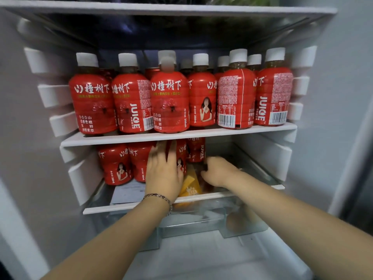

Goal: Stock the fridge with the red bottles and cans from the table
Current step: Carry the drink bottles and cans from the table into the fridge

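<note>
Both bare hands reach into an open fridge, onto its lower shelf (129, 206). The left hand (163, 172), a bracelet (159, 198) at the wrist, lies open with fingers spread flat against a red bottle (180, 156), touching but not clasping it. The right hand (219, 171) curls palm down just right of that bottle, over an orange packet (190, 185); whether it grips anything cannot be told. Both forearms stretch forward from below. 4 red bottles stand on this shelf; the upper shelf (181, 135) holds a full row.
</note>
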`<state>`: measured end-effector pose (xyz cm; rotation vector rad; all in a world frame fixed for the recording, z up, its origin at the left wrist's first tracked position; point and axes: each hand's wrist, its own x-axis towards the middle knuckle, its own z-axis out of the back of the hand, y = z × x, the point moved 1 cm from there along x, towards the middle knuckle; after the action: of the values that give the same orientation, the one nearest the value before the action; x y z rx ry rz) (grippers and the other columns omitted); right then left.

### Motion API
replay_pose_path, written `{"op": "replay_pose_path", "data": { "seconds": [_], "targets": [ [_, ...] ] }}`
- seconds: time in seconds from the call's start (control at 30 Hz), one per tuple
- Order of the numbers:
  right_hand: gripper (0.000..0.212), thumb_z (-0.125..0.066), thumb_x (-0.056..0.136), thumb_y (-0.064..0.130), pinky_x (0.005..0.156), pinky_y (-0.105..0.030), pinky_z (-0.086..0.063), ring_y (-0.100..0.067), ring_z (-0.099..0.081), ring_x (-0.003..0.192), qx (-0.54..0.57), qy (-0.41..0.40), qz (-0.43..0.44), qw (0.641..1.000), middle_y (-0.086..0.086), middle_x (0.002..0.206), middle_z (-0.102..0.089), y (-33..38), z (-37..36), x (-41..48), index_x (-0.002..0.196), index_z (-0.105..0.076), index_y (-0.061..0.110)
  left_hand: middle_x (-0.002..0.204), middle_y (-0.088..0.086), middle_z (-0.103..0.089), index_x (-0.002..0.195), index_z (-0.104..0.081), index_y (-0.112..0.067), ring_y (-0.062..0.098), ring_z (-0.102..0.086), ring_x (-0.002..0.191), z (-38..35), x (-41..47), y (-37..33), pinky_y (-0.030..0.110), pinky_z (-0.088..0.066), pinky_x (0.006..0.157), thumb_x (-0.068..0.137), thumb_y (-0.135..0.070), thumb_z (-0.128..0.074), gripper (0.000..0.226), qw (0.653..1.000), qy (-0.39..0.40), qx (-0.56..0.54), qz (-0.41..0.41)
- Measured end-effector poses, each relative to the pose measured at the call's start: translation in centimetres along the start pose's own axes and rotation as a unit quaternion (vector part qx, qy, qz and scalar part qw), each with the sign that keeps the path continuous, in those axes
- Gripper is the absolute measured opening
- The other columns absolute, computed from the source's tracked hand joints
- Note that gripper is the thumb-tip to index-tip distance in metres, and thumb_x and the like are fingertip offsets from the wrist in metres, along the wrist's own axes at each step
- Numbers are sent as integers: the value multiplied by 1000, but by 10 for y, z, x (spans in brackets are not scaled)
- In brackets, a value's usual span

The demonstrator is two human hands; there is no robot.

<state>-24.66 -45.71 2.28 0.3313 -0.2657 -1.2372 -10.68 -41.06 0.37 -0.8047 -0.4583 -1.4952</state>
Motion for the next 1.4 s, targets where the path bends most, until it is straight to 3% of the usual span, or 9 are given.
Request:
{"op": "replay_pose_path", "data": {
  "seconds": [0.17,0.27,0.43,0.53,0.63,0.93,1.07,1.17,1.4],
  "targets": [
    [23,-52,89,24,81,-33,-53,-22,-63,93,-20,16,22,999,-5,99,-67,28,36,-60,101,-66,11,98,13,-64,92,-68,-6,29,-65,82,23,-16,-5,33,-54,69,72,-11,-59,23,974,-17,-45,-224],
    [21,-52,89,26,76,-32,-53,-22,-64,86,-49,-54,56,996,-3,90,-68,50,75,-92,93,-69,14,87,10,-66,99,-58,-9,18,-56,78,62,-10,-19,27,-47,61,73,-13,-49,27,931,-117,-111,-327],
    [19,-55,89,32,69,-28,-46,-18,-60,94,0,-337,87,937,3,95,-61,76,126,-111,104,-64,23,109,16,-60,116,-51,-10,20,-47,103,126,39,-41,26,-38,90,77,-17,-51,39,938,-251,-139,-197],
    [59,-56,88,40,99,-38,-38,-28,-37,128,-55,-429,39,901,-11,135,-43,74,141,-92,139,-37,17,141,13,-36,140,-32,-7,27,-31,130,141,65,-43,35,-24,109,84,-38,-58,69,985,-156,-80,4],
    [76,-55,86,50,109,-42,-25,-36,-22,135,-102,-397,-28,912,-21,144,-31,67,138,-69,147,-19,23,147,8,-30,145,-20,-9,27,-23,133,135,82,-46,38,-21,109,81,-61,-53,88,995,-65,-25,75],
    [47,-72,78,35,104,-33,-31,-29,-34,125,63,-466,116,875,-13,131,-35,37,124,-69,122,-57,26,143,2,-34,142,-25,-13,20,-28,133,123,87,-44,35,-21,107,74,-50,-69,88,986,-97,-117,68],
    [40,-74,74,27,101,-34,-41,-29,-41,121,119,-528,210,814,-14,129,-39,30,103,-87,111,-62,21,128,4,-39,134,-36,-10,3,-35,113,129,64,-44,1,-22,97,70,-23,-78,78,937,-178,-299,-19],
    [38,-68,73,33,100,-22,-38,-24,-42,117,72,-562,267,780,-16,123,-46,26,86,-104,109,-58,26,115,-2,-40,125,-43,-6,-5,-34,104,132,37,-44,-1,-23,95,66,-21,-77,70,914,-222,-325,-96],
    [37,-62,72,40,88,-35,-51,-30,-51,109,-21,-469,290,834,-10,121,-43,-6,17,-105,107,-54,30,113,-1,-45,119,-42,-11,0,-40,108,93,-34,-31,8,-27,101,63,-32,-71,67,919,-159,-316,-176]
  ]
}}
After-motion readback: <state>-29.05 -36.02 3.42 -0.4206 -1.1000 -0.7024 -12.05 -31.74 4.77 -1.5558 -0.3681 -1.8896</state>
